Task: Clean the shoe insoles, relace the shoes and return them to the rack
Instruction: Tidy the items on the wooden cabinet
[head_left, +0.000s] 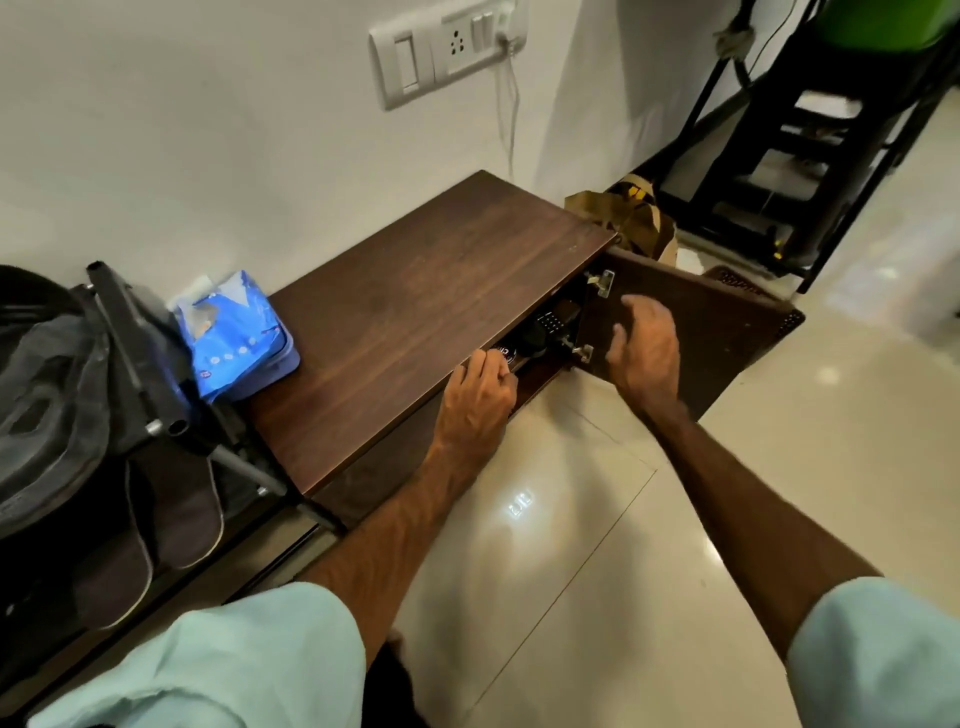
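Okay, low dark-wood cabinet (415, 312) stands against a white wall, its right door (727, 332) swung wide over the glossy tiled floor (623, 571). Two metal hinges (600, 283) show on the door's inner face. Dark shoes (550, 325) sit inside the cabinet, just under the top panel at the open end; only part of them is visible, with a round white-lettered label (506, 354) beside them, text too small to read.

Left hand (480, 387) is at the front edge of the cabinet top, fingers curled in toward the opening near the label. Cannot tell if it grips anything, since the fingertips are hidden. Right hand (647, 348) hangs in front of the door's inner face, between the hinges and the door's far edge, fingers loosely spread, holding nothing. Both forearms are bare, with pale mint sleeves (234, 660) at the bottom of the view.

A blue wipes pack (236, 332) lies on the left end of the cabinet top. Further left is a metal rack (135, 332) with dark slippers (182, 499) and a black bag (47, 374). A switch plate (447, 49) is on the wall, with a white cable (511, 119) hanging down from it. A brown paper bag (631, 215) sits behind the open door, and a black stand (789, 145) is at far right
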